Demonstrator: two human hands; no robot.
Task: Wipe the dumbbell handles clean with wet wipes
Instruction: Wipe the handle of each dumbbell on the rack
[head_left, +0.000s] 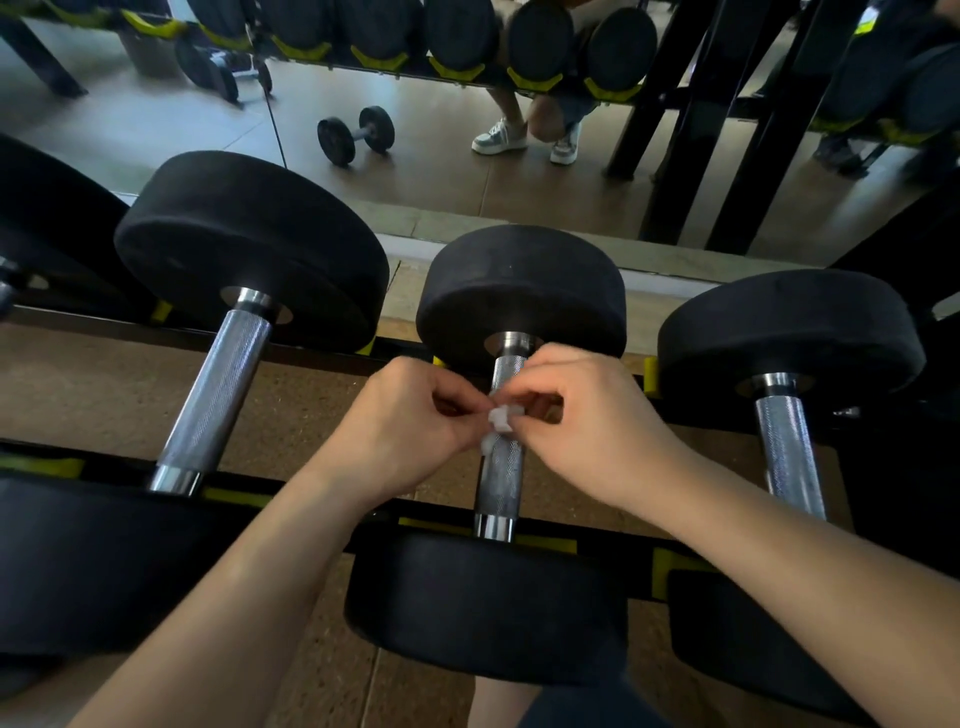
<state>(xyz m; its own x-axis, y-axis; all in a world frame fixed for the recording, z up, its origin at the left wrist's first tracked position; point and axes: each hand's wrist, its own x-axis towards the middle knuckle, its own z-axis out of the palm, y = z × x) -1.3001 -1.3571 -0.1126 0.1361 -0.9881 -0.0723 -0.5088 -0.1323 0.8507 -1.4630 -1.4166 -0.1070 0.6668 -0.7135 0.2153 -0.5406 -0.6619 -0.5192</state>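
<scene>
A black dumbbell with a knurled steel handle (500, 478) lies on the rack in the middle of the view. Right above the upper part of that handle, my left hand (400, 421) and my right hand (582, 415) pinch a small crumpled white wet wipe (500, 418) between their fingertips. Most of the wipe is hidden by the fingers. The lower half of the handle shows bare below the hands.
A larger dumbbell (218, 395) lies to the left and another dumbbell (789, 452) to the right on the same black and yellow rack (452, 527). A mirror behind shows a small dumbbell (356, 135) on the floor and a person's sneakers (524, 140).
</scene>
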